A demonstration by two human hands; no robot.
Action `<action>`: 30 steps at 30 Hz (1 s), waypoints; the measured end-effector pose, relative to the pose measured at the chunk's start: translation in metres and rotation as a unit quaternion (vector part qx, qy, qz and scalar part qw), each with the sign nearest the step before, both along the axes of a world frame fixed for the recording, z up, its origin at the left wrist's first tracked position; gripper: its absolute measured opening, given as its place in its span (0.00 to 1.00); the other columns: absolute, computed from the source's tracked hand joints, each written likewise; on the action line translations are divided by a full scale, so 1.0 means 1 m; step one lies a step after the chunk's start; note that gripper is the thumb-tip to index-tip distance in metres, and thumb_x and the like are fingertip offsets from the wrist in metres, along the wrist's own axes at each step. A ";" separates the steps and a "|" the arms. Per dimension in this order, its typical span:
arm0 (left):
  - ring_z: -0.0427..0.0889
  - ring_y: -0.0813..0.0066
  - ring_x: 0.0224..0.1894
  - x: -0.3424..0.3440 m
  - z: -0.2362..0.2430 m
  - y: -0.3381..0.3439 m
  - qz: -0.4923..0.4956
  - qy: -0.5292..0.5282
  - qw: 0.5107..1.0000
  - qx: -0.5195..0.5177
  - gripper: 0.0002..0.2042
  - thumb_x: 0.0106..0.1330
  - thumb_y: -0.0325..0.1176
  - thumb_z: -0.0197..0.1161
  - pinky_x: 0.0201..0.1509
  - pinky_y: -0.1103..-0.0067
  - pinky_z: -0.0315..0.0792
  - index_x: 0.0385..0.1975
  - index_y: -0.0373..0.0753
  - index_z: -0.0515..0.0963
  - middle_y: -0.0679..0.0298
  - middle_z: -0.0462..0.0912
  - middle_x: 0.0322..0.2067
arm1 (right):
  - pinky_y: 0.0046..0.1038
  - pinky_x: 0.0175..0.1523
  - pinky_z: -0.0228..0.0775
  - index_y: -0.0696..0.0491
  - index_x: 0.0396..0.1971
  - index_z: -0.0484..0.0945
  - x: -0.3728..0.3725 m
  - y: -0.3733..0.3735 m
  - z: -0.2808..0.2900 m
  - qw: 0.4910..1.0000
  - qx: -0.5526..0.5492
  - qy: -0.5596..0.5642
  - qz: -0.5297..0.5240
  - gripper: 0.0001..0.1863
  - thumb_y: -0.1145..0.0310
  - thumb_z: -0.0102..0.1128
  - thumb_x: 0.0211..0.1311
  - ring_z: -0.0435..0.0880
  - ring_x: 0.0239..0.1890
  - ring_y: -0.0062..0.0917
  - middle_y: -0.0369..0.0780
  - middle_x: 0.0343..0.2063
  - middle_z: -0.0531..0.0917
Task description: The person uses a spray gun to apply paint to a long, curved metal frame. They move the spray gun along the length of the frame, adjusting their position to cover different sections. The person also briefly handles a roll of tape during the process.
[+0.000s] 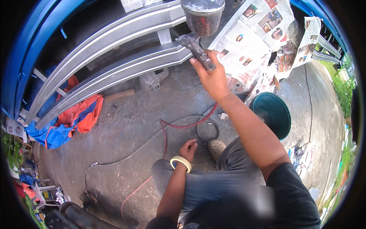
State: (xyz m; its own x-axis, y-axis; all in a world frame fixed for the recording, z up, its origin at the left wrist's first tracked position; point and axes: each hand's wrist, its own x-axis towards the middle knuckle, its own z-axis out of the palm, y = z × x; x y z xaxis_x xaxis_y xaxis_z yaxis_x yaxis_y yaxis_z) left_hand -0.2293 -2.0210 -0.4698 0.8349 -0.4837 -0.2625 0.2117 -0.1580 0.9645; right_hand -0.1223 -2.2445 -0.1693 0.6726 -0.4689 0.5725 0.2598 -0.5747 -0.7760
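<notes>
My right hand (211, 76) is raised and shut on the handle of a grey spray gun (196, 47) with a metal cup (203, 15) on top. Its nozzle points at the lower of two long grey-painted metal bars (126, 68). A red hose (179, 124) runs from the gun down across the concrete. My left hand (188, 149) hangs low by my knee with loosely curled fingers, holding nothing. A roll of cream masking tape (181, 162) sits around its wrist like a bracelet.
Newspaper sheets (259, 34) cover a blue vehicle body at the upper right. A dark green basin (272, 112) stands on the ground to the right. Orange and blue cloth (74, 120) lies at the left. A dark cable (207, 131) loops by my clog-shod foot (216, 147).
</notes>
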 end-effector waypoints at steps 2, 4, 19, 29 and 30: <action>0.84 0.80 0.42 0.000 0.001 -0.001 -0.011 0.001 1.000 0.004 0.15 0.77 0.31 0.63 0.48 0.80 0.78 0.60 0.37 0.81 0.65 0.88 0.42 | 0.39 0.47 0.79 0.56 0.53 0.77 -0.007 -0.018 0.006 0.999 0.028 0.010 -0.021 0.21 0.57 0.71 0.71 0.90 0.43 0.50 0.53 0.39 0.89; 0.84 0.80 0.42 0.000 0.001 -0.003 -0.021 0.008 1.000 0.008 0.15 0.78 0.31 0.63 0.48 0.80 0.78 0.60 0.36 0.81 0.65 0.88 0.42 | 0.36 0.43 0.77 0.58 0.51 0.78 -0.009 -0.033 0.016 0.997 0.066 0.002 -0.029 0.20 0.57 0.69 0.71 0.89 0.34 0.39 0.48 0.30 0.88; 0.83 0.81 0.40 0.004 -0.002 -0.008 -0.018 0.089 0.995 -0.036 0.15 0.77 0.31 0.64 0.46 0.81 0.78 0.59 0.35 0.81 0.66 0.87 0.40 | 0.29 0.25 0.73 0.64 0.46 0.81 -0.023 -0.088 0.071 0.987 0.114 0.116 -0.011 0.30 0.47 0.65 0.71 0.80 0.18 0.23 0.42 0.28 0.87; 0.85 0.77 0.44 0.007 -0.002 -0.001 -0.028 0.082 0.996 -0.018 0.16 0.79 0.33 0.62 0.47 0.78 0.79 0.62 0.36 0.79 0.63 0.88 0.44 | 0.27 0.31 0.74 0.61 0.53 0.78 -0.016 -0.056 0.082 0.994 0.073 0.066 -0.053 0.25 0.52 0.66 0.72 0.82 0.25 0.22 0.41 0.28 0.87; 0.85 0.77 0.44 0.007 -0.002 -0.001 -0.027 0.083 0.996 -0.017 0.16 0.79 0.33 0.62 0.47 0.78 0.79 0.62 0.36 0.79 0.63 0.88 0.44 | 0.27 0.31 0.74 0.61 0.52 0.78 -0.020 -0.048 0.085 0.995 0.073 0.070 -0.026 0.25 0.52 0.67 0.72 0.82 0.25 0.22 0.41 0.27 0.86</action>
